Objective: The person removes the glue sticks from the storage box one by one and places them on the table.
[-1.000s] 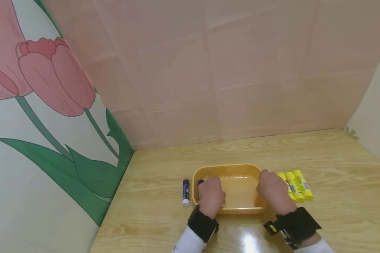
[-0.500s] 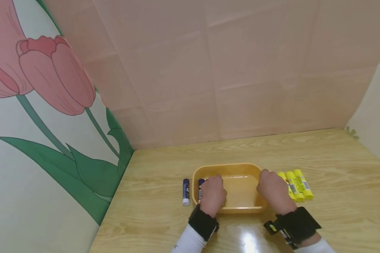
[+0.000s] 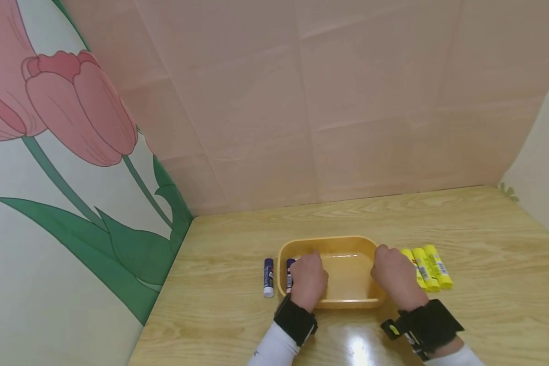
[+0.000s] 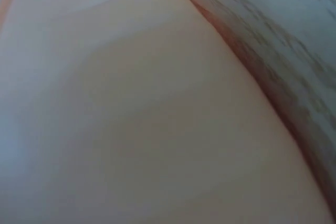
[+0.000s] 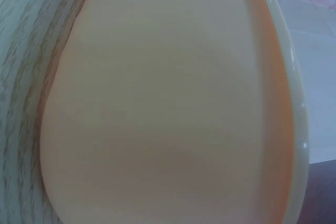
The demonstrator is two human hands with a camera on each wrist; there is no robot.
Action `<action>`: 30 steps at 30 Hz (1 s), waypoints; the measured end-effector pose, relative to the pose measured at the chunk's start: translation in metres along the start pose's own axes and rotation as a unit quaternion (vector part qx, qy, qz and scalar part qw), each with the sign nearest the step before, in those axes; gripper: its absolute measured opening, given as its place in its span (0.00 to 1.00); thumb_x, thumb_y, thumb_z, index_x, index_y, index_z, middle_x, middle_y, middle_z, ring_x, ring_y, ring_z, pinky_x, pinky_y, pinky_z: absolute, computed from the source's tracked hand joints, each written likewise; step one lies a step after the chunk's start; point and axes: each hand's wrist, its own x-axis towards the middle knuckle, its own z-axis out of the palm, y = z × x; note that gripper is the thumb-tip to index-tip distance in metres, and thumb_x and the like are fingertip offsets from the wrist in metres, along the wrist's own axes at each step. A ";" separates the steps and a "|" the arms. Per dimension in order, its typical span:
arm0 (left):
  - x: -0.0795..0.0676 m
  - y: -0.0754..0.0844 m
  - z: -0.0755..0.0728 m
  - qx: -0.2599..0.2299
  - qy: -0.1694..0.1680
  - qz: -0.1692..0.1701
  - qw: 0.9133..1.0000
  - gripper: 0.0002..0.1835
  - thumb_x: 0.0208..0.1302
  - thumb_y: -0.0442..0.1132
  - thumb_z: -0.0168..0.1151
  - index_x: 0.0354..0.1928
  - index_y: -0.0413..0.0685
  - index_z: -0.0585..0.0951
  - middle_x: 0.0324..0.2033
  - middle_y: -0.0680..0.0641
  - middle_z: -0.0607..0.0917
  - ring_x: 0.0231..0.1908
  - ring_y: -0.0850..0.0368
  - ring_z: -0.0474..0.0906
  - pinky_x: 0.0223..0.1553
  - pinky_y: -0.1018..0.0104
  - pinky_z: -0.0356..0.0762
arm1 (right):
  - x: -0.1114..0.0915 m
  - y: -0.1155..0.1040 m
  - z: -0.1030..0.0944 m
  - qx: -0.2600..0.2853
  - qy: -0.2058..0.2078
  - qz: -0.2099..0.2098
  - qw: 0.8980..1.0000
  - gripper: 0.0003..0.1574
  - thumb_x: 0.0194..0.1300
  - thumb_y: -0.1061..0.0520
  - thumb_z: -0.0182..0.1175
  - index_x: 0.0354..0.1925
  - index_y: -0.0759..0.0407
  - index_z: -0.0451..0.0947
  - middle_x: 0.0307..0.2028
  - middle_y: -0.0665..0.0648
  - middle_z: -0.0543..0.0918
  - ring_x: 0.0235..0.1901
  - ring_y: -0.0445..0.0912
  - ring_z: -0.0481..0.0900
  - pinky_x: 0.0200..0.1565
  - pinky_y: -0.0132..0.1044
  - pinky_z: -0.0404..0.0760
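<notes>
A yellow-orange plastic tray [image 3: 347, 277] stands on the table, and its blurred wall [image 5: 157, 98] fills much of the right wrist view. My right hand [image 3: 395, 274] grips the tray's right rim, fingers bent over the edge. Inside the tray's left part, my left hand [image 3: 308, 279] reaches down with bent fingers; its fingertips and whatever lies under them are hidden. Just left of that hand, a dark blue glue stick [image 3: 290, 274] lies in the tray. The left wrist view has only the pale tray wall [image 4: 157, 103] and some tabletop.
Outside the tray, to its left, lies a dark blue glue stick with a white end [image 3: 268, 278]. Several yellow glue sticks [image 3: 432, 268] lie side by side beyond my right hand. The wooden table [image 3: 238, 239] meets a pinkish covered wall [image 3: 256, 127] at its back edge.
My left hand has shifted slightly to the right inside the tray, showing more of the blue glue stick beside it. The right hand and the tray have stayed in place.
</notes>
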 end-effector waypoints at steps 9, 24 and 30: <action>0.002 0.003 0.003 0.001 0.005 -0.001 1.000 0.06 0.57 0.43 0.67 0.30 0.51 0.79 0.20 0.50 0.79 0.21 0.54 0.78 0.18 0.61 0.69 | -0.001 0.002 0.000 -0.008 0.012 -0.007 1.000 0.07 0.62 0.68 0.53 0.34 0.75 0.70 0.25 0.65 0.73 0.23 0.54 0.72 0.21 0.43 0.72; 0.007 0.003 0.012 -0.011 0.002 -0.006 1.000 0.11 0.54 0.45 0.70 0.34 0.53 0.77 0.20 0.49 0.80 0.22 0.53 0.79 0.19 0.60 0.68 | -0.002 0.002 -0.001 -0.005 0.019 -0.014 1.000 0.07 0.61 0.68 0.53 0.34 0.76 0.70 0.24 0.65 0.73 0.22 0.55 0.73 0.21 0.44 0.73; 0.007 0.000 0.010 -0.031 0.004 -0.002 0.999 0.13 0.54 0.44 0.70 0.37 0.52 0.76 0.23 0.48 0.82 0.24 0.52 0.80 0.21 0.59 0.68 | -0.002 0.003 0.000 -0.007 0.023 -0.017 1.000 0.06 0.61 0.69 0.53 0.33 0.75 0.70 0.24 0.65 0.73 0.22 0.54 0.72 0.20 0.43 0.72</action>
